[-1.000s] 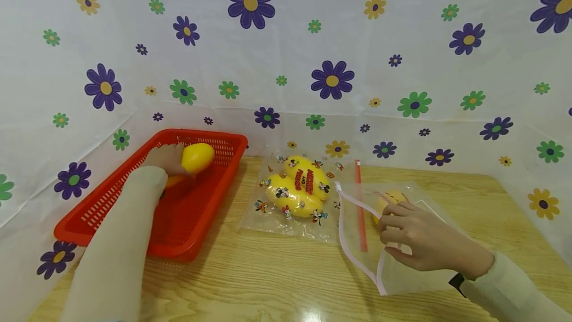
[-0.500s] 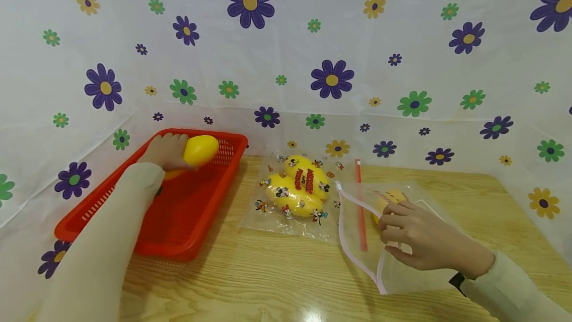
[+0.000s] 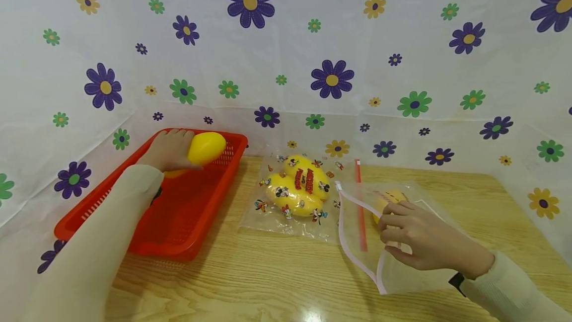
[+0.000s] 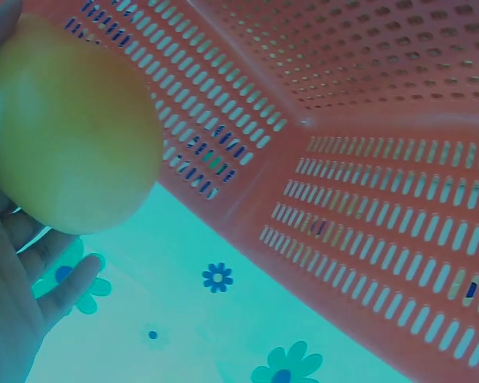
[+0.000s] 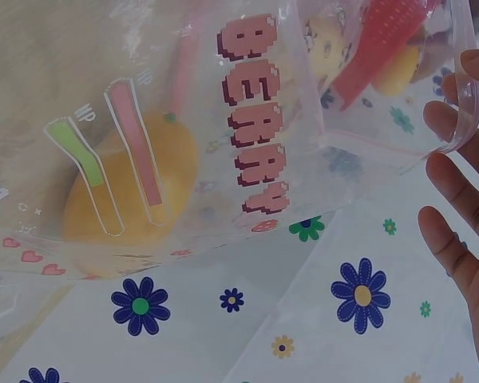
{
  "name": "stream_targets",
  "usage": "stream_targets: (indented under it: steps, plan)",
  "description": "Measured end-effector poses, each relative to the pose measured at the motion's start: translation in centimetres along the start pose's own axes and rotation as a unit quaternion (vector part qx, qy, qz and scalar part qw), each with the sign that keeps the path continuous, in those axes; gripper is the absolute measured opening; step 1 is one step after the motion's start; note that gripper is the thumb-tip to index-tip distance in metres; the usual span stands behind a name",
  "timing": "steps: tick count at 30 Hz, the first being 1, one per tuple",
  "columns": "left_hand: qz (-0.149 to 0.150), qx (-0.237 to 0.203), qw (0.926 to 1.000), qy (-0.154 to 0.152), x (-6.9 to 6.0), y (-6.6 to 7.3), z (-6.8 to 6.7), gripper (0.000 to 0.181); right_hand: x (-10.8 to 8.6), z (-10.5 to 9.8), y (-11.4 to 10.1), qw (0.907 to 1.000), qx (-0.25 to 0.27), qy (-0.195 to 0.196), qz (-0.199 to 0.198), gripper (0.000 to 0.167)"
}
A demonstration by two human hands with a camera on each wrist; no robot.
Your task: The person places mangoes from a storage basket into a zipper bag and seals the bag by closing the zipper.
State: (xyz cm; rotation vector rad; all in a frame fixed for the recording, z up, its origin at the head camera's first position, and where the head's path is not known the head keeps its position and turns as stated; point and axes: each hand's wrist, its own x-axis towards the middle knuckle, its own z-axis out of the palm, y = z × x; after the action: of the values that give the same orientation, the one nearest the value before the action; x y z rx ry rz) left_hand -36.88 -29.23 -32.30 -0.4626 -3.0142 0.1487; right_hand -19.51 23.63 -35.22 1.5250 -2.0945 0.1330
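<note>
In the head view my left hand (image 3: 167,150) grips a smooth yellow mango (image 3: 207,148) over the far end of the red basket (image 3: 187,247). Part of another yellow-orange shape (image 3: 176,174) shows beneath the palm. The left wrist view has the mango (image 4: 76,132) close up, fingers around its side. At right, my right hand (image 3: 415,235) holds the opened edge of a clear zip bag (image 3: 415,277). Through the bag's printed plastic in the right wrist view, a yellow mango (image 5: 176,155) with a green stem spot is visible. The right thumb's grip is partly hidden.
A clear bag with a red slider strip (image 3: 361,212) lies mid-table, several cartoon prints on it and two yellow mangoes (image 3: 290,198) inside. Its right edge lies under the zip bag's mouth. Flowered cloth (image 3: 286,39) walls the wooden table (image 3: 268,272).
My left hand has risen from inside the basket and shifted slightly right, carrying the mango up toward rim level. The right hand and both bags have stayed put.
</note>
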Motion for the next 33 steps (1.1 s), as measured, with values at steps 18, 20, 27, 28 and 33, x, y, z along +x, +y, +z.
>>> stream_targets:
  steps: [18, 20, 27, 28, 33]
  plan:
    - [0.022, -0.007, 0.9991, 0.036, -1.1, 2.8, -1.3, 0.090, -0.2, 0.1, 0.0, 0.9999, -0.008, -0.006, 0.014, 0.040]
    - [0.032, -0.003, 0.9985, 0.045, -1.2, 3.2, -1.6, 0.088, -0.2, 0.1, 0.0, 0.9999, -0.008, -0.005, 0.013, 0.039]
    - [0.062, 0.014, 0.9961, 0.061, -1.3, 4.9, -2.9, 0.085, -0.1, -0.1, 0.0, 1.0000, 0.008, 0.003, 0.005, 0.037]
    - [0.065, 0.016, 0.9958, 0.061, -1.3, 5.2, -3.1, 0.085, -0.1, -0.1, 0.0, 1.0000, 0.005, 0.000, 0.007, 0.037]
    - [0.080, 0.019, 0.9943, 0.067, -1.7, 6.9, -4.0, 0.082, -0.2, -0.1, 0.0, 0.9999, -0.003, -0.007, 0.013, 0.040]
